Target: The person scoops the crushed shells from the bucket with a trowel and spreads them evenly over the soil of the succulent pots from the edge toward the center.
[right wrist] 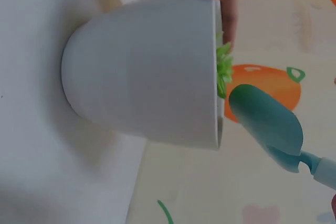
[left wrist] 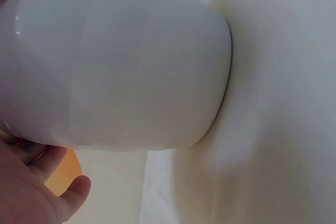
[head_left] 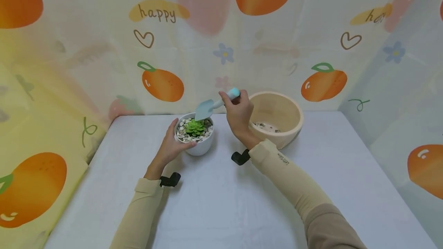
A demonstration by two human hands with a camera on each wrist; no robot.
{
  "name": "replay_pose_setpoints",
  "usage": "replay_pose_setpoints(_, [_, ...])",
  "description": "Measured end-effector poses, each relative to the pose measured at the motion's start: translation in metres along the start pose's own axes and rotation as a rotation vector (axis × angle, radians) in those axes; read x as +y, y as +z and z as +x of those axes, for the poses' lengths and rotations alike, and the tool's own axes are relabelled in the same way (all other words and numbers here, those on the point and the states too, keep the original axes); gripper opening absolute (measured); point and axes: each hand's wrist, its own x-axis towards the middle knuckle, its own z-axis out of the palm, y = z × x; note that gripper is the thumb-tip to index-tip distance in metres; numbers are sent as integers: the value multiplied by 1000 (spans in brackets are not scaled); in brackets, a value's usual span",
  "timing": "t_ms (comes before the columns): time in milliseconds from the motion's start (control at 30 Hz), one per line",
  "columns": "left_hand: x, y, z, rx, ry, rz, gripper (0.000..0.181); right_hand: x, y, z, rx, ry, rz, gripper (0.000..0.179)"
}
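Observation:
A small white flower pot (head_left: 198, 150) stands on the table with a green succulent (head_left: 195, 127) and white pebbles (head_left: 186, 138) in it. My left hand (head_left: 171, 144) holds the pot from its left side, thumb along the near rim. In the right wrist view, that thumb lies over the rim of the pot (right wrist: 142, 72). My right hand (head_left: 239, 111) grips the handle of a light blue garden trowel (head_left: 205, 109). The trowel's blade tilts down, its tip close to the succulent in the head view.
To the right behind my right hand stands a larger beige planter (head_left: 287, 135), with some small pebbles on its floor. A white cloth covers the table (head_left: 214, 203). A fruit-printed curtain (head_left: 263, 72) hangs along the back and sides.

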Motion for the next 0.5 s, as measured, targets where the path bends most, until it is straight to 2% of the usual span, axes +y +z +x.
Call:
replay_pose_setpoints(167, [-1,0,-1,-4,-3,-19,114,1,-9,11,13,27,71,32])
replay_pose_setpoints(500, [0,-1,-1,1,-10,2,114,-4,-34,30,-13,178,161,33])
